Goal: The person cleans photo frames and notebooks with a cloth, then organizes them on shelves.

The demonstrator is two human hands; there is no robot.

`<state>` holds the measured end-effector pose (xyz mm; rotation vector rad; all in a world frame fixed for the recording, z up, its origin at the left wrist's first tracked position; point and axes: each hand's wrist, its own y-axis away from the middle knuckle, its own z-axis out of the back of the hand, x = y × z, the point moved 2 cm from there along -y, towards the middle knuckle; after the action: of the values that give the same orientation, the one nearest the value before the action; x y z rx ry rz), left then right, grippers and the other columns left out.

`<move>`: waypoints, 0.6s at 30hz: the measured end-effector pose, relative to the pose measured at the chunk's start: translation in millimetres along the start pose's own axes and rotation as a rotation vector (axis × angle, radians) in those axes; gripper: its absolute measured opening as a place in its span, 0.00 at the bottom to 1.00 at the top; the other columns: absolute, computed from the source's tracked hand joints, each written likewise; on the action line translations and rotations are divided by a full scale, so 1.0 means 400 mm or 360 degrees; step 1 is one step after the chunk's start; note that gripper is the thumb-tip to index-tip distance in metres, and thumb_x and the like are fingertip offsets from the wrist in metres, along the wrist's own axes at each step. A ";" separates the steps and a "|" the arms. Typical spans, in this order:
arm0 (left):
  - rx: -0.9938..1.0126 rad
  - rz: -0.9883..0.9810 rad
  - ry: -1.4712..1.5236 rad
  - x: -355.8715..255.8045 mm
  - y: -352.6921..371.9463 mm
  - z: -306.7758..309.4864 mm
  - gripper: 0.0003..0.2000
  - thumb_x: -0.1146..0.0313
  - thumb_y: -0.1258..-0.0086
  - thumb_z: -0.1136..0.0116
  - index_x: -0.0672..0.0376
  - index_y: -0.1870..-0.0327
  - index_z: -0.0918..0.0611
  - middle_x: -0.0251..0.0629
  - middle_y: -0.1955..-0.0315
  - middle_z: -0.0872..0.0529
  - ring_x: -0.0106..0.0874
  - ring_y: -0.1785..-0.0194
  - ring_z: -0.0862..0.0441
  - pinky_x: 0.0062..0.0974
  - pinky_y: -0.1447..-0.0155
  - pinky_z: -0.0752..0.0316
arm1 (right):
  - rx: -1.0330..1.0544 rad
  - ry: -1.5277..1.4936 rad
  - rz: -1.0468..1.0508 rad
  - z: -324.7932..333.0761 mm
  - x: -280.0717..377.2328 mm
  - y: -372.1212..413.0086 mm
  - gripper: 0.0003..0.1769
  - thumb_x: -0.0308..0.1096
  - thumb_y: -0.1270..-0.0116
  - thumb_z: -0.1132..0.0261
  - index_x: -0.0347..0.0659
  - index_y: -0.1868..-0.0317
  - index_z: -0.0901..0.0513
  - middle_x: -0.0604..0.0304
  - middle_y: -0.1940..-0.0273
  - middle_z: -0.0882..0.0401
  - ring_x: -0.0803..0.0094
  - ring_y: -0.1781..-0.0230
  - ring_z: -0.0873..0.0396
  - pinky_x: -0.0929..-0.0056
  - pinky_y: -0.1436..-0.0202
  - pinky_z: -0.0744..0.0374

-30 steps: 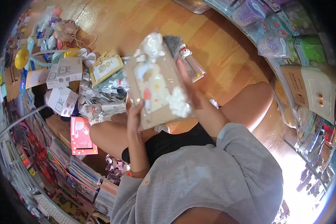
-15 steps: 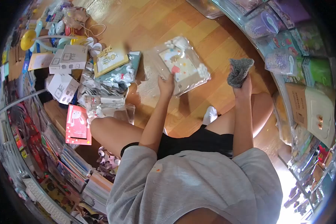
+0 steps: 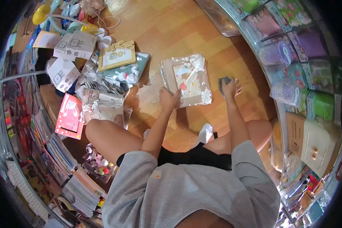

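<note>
A photo frame [image 3: 186, 81] in a clear plastic bag, with pale decorated board and white figures at its corners, is in front of me over the wooden floor. My left hand [image 3: 169, 98] grips its lower left edge, thumb on the near face. To the right of the bag, my right hand [image 3: 230, 89] is closed on a grey cloth [image 3: 221, 85], which is mostly bunched up and partly hidden by the fingers. A small gap separates the cloth from the bag.
Left of the bag lie a yellow frame [image 3: 117, 57], a teal frame [image 3: 136, 67], white boxes [image 3: 78, 45] and a pink rabbit frame [image 3: 70, 117]. A shelf of packaged goods [image 3: 277, 55] runs along the right. Stacked stock [image 3: 60, 155] lines the left.
My right hand has come left and nearer to the bagged frame, and the cloth is now more bunched. The bagged frame has turned to sit straighter. The view has shifted slightly.
</note>
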<state>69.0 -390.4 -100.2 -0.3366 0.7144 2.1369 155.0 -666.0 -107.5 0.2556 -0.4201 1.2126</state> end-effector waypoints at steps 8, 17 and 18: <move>0.0323 0.0388 0.1407 0.090 -0.099 -0.117 0.46 0.45 0.60 0.38 0.76 0.48 0.42 0.59 0.53 0.33 0.43 0.53 0.29 0.32 0.52 0.32 | 0.0961 -0.0970 -0.0231 -0.187 0.120 0.040 0.27 0.54 0.45 0.46 0.37 0.58 0.24 0.56 0.64 0.23 0.64 0.64 0.26 0.74 0.60 0.30; 0.1438 0.0683 0.1729 0.026 -0.052 0.050 0.27 0.50 0.44 0.52 0.64 0.52 0.31 0.45 0.60 0.23 0.31 0.59 0.24 0.27 0.54 0.29 | 0.1941 -0.1434 -0.0945 -0.049 0.215 0.074 0.37 0.60 0.46 0.50 0.41 0.44 0.38 0.54 0.49 0.33 0.67 0.51 0.32 0.74 0.51 0.32; 0.1563 0.0738 0.1836 0.026 -0.033 0.068 0.26 0.50 0.43 0.55 0.63 0.51 0.31 0.44 0.60 0.23 0.32 0.59 0.24 0.28 0.55 0.29 | 0.1992 -0.1273 -0.0749 -0.034 0.222 0.071 0.36 0.59 0.46 0.50 0.41 0.45 0.37 0.55 0.51 0.32 0.68 0.53 0.31 0.74 0.51 0.32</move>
<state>73.2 -361.1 -88.3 -0.9009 2.5341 1.5131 156.5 -575.4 -81.2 1.8422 -0.1939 0.7117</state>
